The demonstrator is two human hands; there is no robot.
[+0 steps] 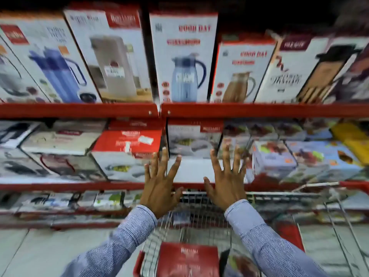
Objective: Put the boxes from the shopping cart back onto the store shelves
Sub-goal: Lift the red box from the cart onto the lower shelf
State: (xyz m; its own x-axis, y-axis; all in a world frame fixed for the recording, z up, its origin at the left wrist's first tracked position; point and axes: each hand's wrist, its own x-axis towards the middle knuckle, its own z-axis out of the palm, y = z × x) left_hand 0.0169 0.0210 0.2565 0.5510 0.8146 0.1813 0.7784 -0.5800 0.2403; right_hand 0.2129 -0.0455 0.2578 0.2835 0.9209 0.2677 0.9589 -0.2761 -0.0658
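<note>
Both my hands are raised in front of the middle shelf (79,185) with fingers spread and nothing in them. My left hand (159,186) and my right hand (225,180) flank a white box (191,169) on that shelf, under a red-and-white box (194,139). Whether the fingertips touch the white box I cannot tell. Below, the wire shopping cart (199,220) holds a red box (187,258) at its near end and a darker box (239,262) beside it.
The upper shelf (259,109) carries tall flask and jug boxes (182,56). More boxes fill the middle shelf left (127,150) and right (273,156). A lower shelf (60,202) holds small packs. Pale floor tiles (40,250) lie to the cart's left.
</note>
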